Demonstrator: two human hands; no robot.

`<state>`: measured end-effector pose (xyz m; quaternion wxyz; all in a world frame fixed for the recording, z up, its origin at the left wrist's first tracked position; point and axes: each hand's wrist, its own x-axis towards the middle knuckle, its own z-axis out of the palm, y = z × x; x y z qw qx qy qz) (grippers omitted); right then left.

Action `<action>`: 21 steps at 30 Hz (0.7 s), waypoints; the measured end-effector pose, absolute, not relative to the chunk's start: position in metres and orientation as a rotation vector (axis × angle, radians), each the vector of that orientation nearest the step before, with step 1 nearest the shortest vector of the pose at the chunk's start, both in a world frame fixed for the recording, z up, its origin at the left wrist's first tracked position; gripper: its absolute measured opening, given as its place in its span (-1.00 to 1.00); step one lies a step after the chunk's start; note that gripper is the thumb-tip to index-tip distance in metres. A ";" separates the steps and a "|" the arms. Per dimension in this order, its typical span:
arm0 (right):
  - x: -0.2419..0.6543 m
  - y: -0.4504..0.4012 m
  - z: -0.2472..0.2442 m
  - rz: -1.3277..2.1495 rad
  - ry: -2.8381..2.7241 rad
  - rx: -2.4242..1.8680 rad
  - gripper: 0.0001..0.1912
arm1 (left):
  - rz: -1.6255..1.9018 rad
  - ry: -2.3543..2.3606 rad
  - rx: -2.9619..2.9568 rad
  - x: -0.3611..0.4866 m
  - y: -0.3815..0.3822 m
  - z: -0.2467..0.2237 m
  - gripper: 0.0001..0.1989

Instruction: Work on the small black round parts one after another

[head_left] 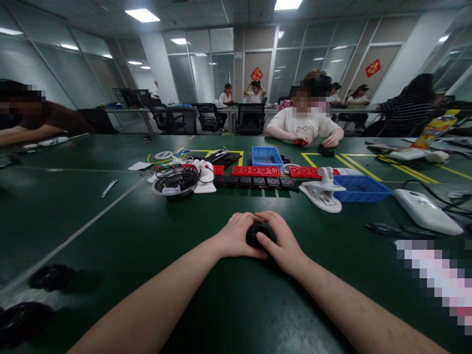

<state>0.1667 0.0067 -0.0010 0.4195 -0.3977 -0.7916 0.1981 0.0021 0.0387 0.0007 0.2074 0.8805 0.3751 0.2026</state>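
A small black rounded object (254, 236) sits on the green tabletop in front of me, between my two hands; its exact kind is hidden by my fingers. My left hand (236, 236) curls around its left side, fingers over the far edge and thumb along the near side. From the right, my right hand (282, 241) wraps it too, with the thumb pressed on its top. The fingertips of both hands meet at the far side of the object.
Beyond my hands lie red socket strips (256, 170), a metal bowl (175, 183) of cables, a white clip base (324, 191) and a blue tray (363, 189). A wrench (108, 189) and black ring-shaped parts (51, 277) are left. A co-worker (304, 120) sits opposite.
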 end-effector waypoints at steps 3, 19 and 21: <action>0.167 0.008 -0.005 0.460 -1.876 -1.083 -0.53 | 0.601 1.102 2.473 0.004 0.036 0.001 -0.31; 0.164 0.008 0.002 0.579 -1.979 -1.047 -0.75 | 0.602 1.112 2.408 0.004 0.041 0.000 -0.56; 0.166 0.008 0.002 0.601 -2.009 -0.999 -0.66 | 0.597 1.062 2.406 0.004 0.040 0.002 -0.57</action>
